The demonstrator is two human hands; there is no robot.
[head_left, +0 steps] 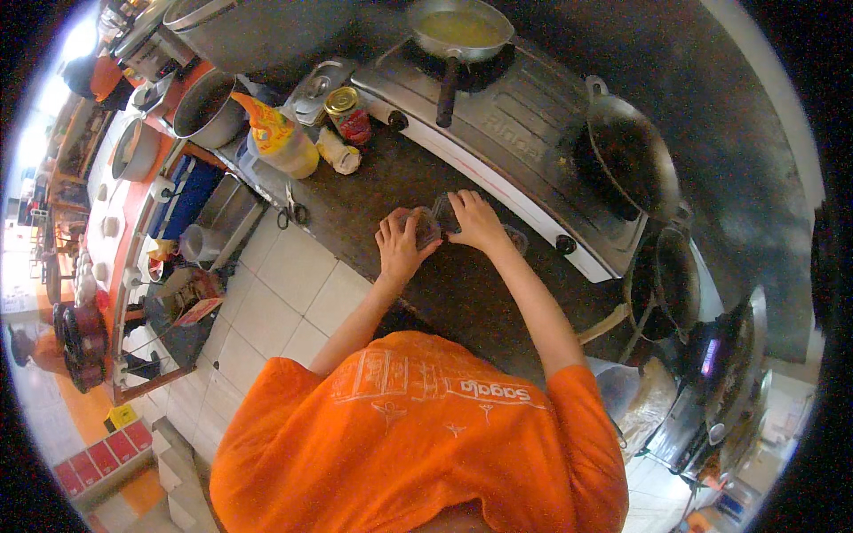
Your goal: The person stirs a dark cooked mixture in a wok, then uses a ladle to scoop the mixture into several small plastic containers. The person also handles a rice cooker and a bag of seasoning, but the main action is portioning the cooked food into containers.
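My left hand [402, 244] is closed round a small clear plastic container [426, 229], low over the dark counter [498, 293] in front of the stove. Its fingers curl over the rim, and something brownish shows inside. Right beside it, my right hand [473, 219] grips a clear plastic piece [445, 213], which looks like a lid. The two plastic pieces sit edge to edge; whether they are joined I cannot tell. Partly hidden by my right forearm, another clear plastic piece [516, 238] lies on the counter.
Ahead is a two-burner stove [533, 133] with a frying pan of yellowish liquid [460, 31] and a dark wok [631, 151]. Scissors [291, 210], a yellow-capped bottle [289, 147], a can [346, 115] and a crumpled packet [338, 153] stand left. More pans [666, 280] crowd the right.
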